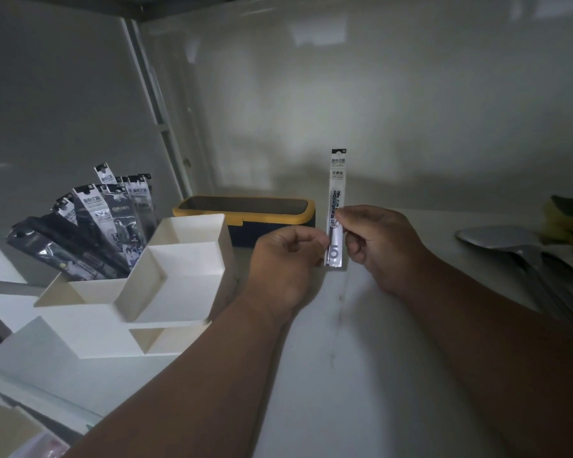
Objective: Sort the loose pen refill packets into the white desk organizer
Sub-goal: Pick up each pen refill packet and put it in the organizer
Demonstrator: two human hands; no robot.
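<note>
A narrow pen refill packet point(336, 193) stands upright above the white desk, held between both hands. My left hand point(286, 259) pinches its lower left edge and my right hand point(379, 246) pinches its right side at mid-height. The white desk organizer point(176, 282) sits to the left of my hands, with several open compartments. Several dark refill packets point(106, 223) lean in its back left compartment.
A dark blue case with a yellow rim point(248, 209) lies behind the organizer against the back wall. Metal spoons point(510, 239) and a yellow-green object point(566, 216) lie at the right edge. White boxes point(30, 345) sit at the lower left.
</note>
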